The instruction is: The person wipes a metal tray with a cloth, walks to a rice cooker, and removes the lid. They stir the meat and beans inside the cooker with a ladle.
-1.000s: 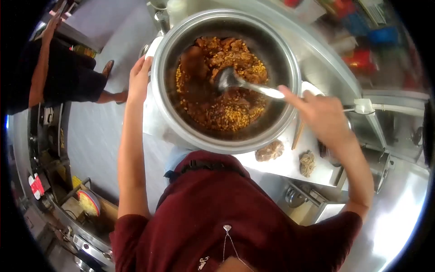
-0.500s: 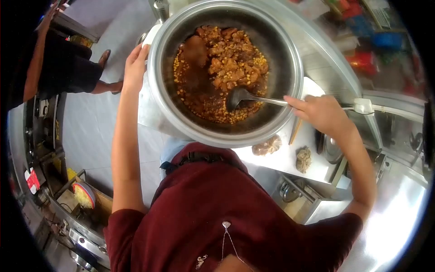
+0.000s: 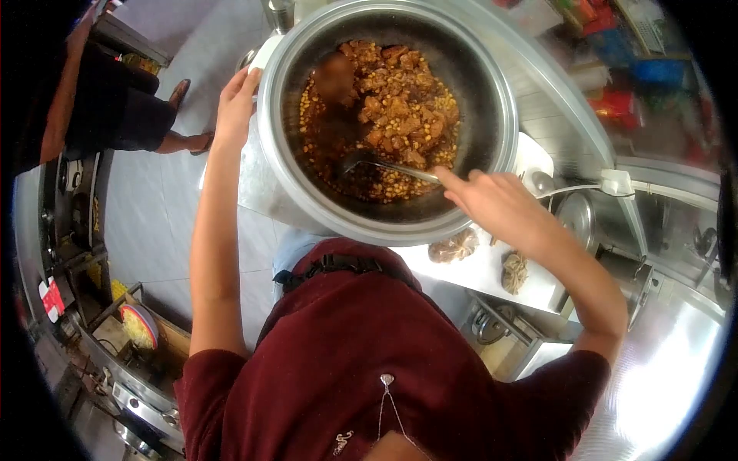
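A large round metal pot [image 3: 492,77] holds a brown stew [image 3: 392,100] of meat chunks and yellow kernels. My left hand [image 3: 234,104] grips the pot's left rim. My right hand [image 3: 496,203] is closed on the handle of a metal ladle [image 3: 384,166], forefinger stretched along it. The ladle's bowl is sunk in the sauce at the near side of the pot.
The pot stands on a steel counter [image 3: 480,269] with two brownish lumps [image 3: 453,246] and a small lidded pot [image 3: 576,219] to the right. Another person in dark clothes [image 3: 100,107] stands at the upper left. A white plug and cable [image 3: 615,183] lie at the right.
The ladle has swept from the middle of the stew toward the near side and left, sinking into the sauce. My right hand followed leftward. My left hand stayed on the rim.
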`<state>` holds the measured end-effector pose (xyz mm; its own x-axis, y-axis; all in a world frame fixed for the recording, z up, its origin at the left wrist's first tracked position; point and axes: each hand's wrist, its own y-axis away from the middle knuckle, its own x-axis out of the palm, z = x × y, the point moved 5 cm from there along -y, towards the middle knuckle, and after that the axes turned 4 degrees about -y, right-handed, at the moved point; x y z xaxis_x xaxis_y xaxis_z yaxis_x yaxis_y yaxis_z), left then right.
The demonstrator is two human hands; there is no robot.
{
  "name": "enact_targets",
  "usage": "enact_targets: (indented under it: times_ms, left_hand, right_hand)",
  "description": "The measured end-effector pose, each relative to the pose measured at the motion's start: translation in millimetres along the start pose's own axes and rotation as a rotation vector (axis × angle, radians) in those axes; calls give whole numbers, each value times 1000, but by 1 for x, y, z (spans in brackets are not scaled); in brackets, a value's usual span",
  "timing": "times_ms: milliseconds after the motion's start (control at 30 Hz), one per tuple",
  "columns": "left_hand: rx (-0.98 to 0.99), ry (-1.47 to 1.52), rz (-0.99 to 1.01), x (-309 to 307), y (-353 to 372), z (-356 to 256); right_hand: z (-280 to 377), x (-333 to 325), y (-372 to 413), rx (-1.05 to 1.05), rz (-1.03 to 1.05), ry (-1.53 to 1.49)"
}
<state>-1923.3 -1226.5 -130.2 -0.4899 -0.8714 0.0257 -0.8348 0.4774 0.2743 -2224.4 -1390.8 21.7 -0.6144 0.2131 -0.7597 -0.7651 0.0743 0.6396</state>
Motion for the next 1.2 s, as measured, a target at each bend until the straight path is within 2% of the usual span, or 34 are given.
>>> enact_targets:
  times_ms: [167, 300, 400, 433, 533, 633, 733, 833, 933, 967, 1067, 1200]
  left_hand:
    - [18, -36, -11, -1, 0, -2]
    - [18, -22, -21, 1, 2, -4]
    - [22, -14, -6, -1, -1, -3]
    - [20, -14, -12, 1, 1, -4]
    - [20, 19, 14, -1, -1, 3]
    - [21, 22, 16, -2, -5, 6]
    - [22, 22, 2, -4, -12, 9]
    - [20, 13, -7, -4, -7, 11]
    - [13, 8, -5, -2, -5, 5]
    - [1, 7, -6, -2, -4, 5]
    - [-6, 3, -10, 0, -2, -1]
    - [0, 10, -13, -1, -3, 5]
  right_hand:
    - [-16, -15, -19, -141, -161, -156]
    - [-10, 3, -35, -1, -15, -188]
    - [-7, -3, -18, 56, 235, -137]
    - [-13, -3, -11, 25, 174, -160]
    - [-30, -17, 11, 253, 379, -397]
    - [-43, -34, 45, 212, 342, -453]
    - [-46, -29, 83, 182, 258, -231]
    - [-44, -23, 97, 312, 198, -190]
    - [-39, -1, 79, 174, 158, -133]
    - [-31, -3, 74, 86, 76, -172]
    - [-23, -19, 67, 59, 53, -159]
    - [-8, -7, 37, 7, 92, -125]
